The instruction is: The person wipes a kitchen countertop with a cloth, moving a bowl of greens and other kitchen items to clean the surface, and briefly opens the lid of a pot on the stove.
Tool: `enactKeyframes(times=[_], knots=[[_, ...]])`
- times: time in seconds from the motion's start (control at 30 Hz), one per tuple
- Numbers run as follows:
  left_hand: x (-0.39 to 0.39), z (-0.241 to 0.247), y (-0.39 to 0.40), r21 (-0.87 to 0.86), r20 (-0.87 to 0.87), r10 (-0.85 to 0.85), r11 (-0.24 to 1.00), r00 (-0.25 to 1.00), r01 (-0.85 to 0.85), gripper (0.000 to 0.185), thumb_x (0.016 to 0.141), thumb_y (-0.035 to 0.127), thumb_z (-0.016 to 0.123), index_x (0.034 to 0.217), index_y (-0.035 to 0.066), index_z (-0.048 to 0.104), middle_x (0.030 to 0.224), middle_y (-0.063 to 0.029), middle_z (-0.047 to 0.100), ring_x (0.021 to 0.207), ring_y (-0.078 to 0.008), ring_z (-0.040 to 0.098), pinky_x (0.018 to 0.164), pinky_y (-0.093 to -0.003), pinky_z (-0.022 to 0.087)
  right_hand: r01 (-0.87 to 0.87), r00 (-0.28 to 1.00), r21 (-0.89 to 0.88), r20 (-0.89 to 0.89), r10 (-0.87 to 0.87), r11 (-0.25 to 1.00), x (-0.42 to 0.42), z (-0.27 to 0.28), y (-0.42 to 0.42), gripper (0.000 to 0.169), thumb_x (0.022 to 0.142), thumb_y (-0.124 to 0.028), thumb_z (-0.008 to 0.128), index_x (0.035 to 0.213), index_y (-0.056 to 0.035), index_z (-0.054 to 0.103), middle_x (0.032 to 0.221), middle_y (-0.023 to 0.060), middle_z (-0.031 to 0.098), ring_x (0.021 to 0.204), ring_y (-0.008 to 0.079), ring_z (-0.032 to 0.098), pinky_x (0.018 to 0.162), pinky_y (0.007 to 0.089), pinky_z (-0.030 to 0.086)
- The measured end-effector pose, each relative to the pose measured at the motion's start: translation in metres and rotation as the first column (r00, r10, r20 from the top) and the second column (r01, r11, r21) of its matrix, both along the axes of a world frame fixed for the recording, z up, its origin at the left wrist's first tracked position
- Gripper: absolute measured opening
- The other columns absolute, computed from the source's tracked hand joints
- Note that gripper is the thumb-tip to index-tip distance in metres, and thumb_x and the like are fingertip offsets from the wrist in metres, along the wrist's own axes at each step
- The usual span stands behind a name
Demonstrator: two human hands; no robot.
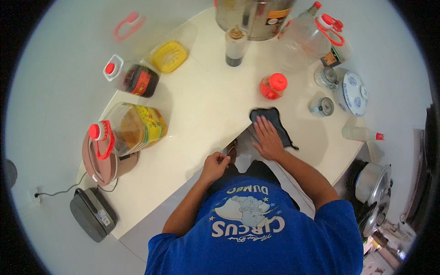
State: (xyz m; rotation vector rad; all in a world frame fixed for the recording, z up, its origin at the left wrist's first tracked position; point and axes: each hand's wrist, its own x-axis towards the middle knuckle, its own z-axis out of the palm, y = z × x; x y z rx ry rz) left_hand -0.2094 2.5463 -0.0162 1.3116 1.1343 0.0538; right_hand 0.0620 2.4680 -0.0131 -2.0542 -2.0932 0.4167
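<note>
My right hand (268,139) lies flat on a dark grey cloth (280,128), fingers stretched out. The cloth is spread on the cream countertop (202,99), at the inner corner where its two sections meet. My left hand (216,166) hovers by the counter's front edge, fingers curled in; nothing shows in it. Beyond the cloth stands a small red-lidded jar (273,86) with red contents. To the right of the cloth is a lidded glass jar (322,106).
Oil jug (137,129), rice cooker (99,158), dark-liquid jug (141,80) and yellow container (169,56) stand left. A metal drum (254,20), tall clear container (235,46) and big plastic bottle (299,44) stand behind. Rightward are a lidded porcelain bowl (351,92), bottle (359,134) and pots (373,184).
</note>
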Motion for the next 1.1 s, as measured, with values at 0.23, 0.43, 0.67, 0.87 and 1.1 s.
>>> enactKeyframes(times=[0.23, 0.43, 0.67, 0.87, 1.1], knots=[[-0.039, 0.018, 0.004, -0.047, -0.011, 0.152, 0.987, 0.988, -0.153, 0.027, 0.092, 0.021, 0.064, 0.096, -0.005, 0.063, 0.083, -0.0108, 0.068, 0.074, -0.0166, 0.067, 0.066, -0.029, 0.054, -0.115, 0.992, 0.093, 0.065, 0.109, 0.989, -0.028, -0.023, 0.179, 0.069, 0.1, -0.043, 0.041, 0.148, 0.0042, 0.027, 0.157, 0.0214, 0.021, 0.148, 0.0325, 0.015, 0.12, 0.0441, 0.012], [-0.063, 0.019, 0.009, -0.041, -0.024, 0.264, 0.963, 0.964, -0.265, 0.025, 0.094, 0.02, 0.063, 0.096, -0.005, 0.062, 0.085, -0.0104, 0.069, 0.073, -0.017, 0.068, 0.067, -0.0295, 0.055, 0.011, 1.0, -0.038, -0.012, -0.012, 0.999, -0.042, -0.026, 0.29, 0.072, 0.1, -0.049, 0.038, 0.151, -0.0008, 0.024, 0.16, 0.0188, 0.016, 0.149, 0.0325, 0.011, 0.12, 0.0438, 0.009], [-0.068, -0.002, 0.019, 0.088, 0.081, 0.396, 0.911, 0.915, -0.402, 0.017, 0.093, 0.014, 0.064, 0.094, -0.004, 0.061, 0.081, -0.0086, 0.067, 0.071, -0.0148, 0.066, 0.067, -0.0288, 0.054, -0.39, 0.912, 0.057, -0.118, 0.394, 0.919, -0.099, -0.024, 0.239, 0.074, 0.094, -0.044, 0.053, 0.147, 0.002, 0.031, 0.158, 0.0214, 0.021, 0.148, 0.0341, 0.015, 0.12, 0.0455, 0.012], [-0.036, 0.028, 0.071, 0.558, 0.185, 0.371, 0.723, 0.91, -0.408, 0.011, 0.087, 0.008, 0.065, 0.091, -0.001, 0.061, 0.078, -0.0134, 0.065, 0.067, -0.0213, 0.064, 0.064, -0.032, 0.052, -0.444, 0.873, 0.106, -0.172, 0.456, 0.89, -0.115, -0.024, 0.155, 0.055, 0.088, -0.017, 0.059, 0.139, -0.0006, 0.046, 0.153, 0.017, 0.035, 0.145, 0.0305, 0.025, 0.117, 0.0465, 0.021], [0.037, 0.027, 0.154, 0.867, -0.144, -0.12, 0.463, 0.982, 0.183, 0.052, 0.089, 0.016, 0.061, 0.133, -0.007, 0.047, 0.143, -0.0246, 0.044, 0.132, -0.0405, 0.04, 0.11, -0.0498, 0.031, 0.079, 0.896, -0.012, -0.438, -0.077, 0.997, -0.066, -0.008, 0.049, 0.043, 0.08, -0.003, 0.06, 0.123, -0.0043, 0.06, 0.126, 0.0187, 0.061, 0.117, 0.0342, 0.058, 0.099, 0.0431, 0.045]])
